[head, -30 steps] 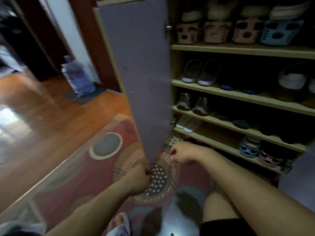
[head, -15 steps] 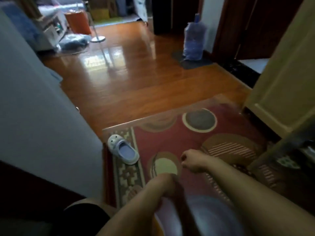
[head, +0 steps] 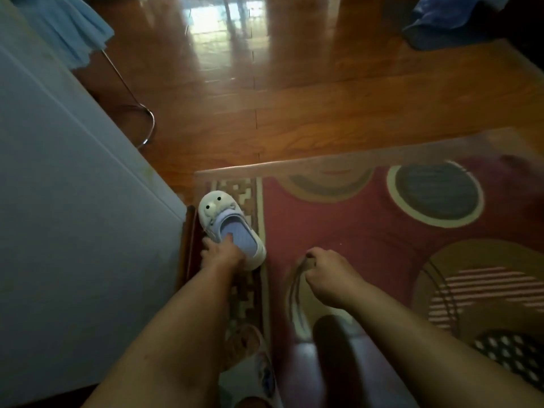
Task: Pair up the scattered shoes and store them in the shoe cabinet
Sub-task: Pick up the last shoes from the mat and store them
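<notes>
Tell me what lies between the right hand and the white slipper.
Head view: only bare red rug between the right hand and the white slipper; the left hand grips the slipper's near end.

We see a glossy wooden floor (head: 294, 107) carrying a red patterned rug (head: 338, 231). On the rug's bordered edge lies a white slipper (head: 232, 228) (lilac insole), just beyond our left fingers (head: 228, 241).

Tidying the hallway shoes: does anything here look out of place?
Yes. A single white slipper sits on the rug's patterned border by the wall with no mate visible beside it; the left hand is taking hold of it.
</notes>
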`<state>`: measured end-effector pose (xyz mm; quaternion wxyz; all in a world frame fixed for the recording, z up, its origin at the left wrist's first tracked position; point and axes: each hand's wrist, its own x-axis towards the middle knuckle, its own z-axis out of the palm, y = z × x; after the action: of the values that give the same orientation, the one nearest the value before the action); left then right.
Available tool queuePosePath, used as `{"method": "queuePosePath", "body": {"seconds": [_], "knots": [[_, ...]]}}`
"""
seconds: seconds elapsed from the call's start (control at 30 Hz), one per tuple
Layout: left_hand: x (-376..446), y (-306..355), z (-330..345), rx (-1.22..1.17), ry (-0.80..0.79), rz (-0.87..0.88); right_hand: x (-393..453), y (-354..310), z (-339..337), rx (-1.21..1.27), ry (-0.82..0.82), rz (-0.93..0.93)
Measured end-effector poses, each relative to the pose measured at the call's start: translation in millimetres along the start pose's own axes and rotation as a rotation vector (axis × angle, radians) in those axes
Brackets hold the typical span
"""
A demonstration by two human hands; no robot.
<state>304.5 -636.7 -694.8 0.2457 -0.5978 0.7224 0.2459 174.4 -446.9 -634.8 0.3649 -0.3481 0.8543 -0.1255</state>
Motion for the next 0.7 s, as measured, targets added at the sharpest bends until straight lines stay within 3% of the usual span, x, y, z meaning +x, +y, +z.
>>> {"method": "queuePosePath", "body": {"seconds": [0.13, 0.23, 0.33, 0.47, 0.7], "knots": [[65, -5, 3, 0.127, -0.060, -0.026, 24, 16, 24, 0.011, -0.040, -0.002], [74, -13, 9, 0.097, 0.128, -0.016, 8, 34, 28, -0.033, -0.121, -0.001], [35, -11, 24, 0.077, 0.196, 0.061, -17, 50, 18, 0.004, -0.141, 0.048], [-75, 24, 62, 0.091, 0.141, 0.262, -85, 78, -8, 0.088, -0.068, 0.141], [-336, 83, 171, 0.517, -0.190, 0.787, -293, 173, -22, 0.371, 0.028, 0.362]]}}
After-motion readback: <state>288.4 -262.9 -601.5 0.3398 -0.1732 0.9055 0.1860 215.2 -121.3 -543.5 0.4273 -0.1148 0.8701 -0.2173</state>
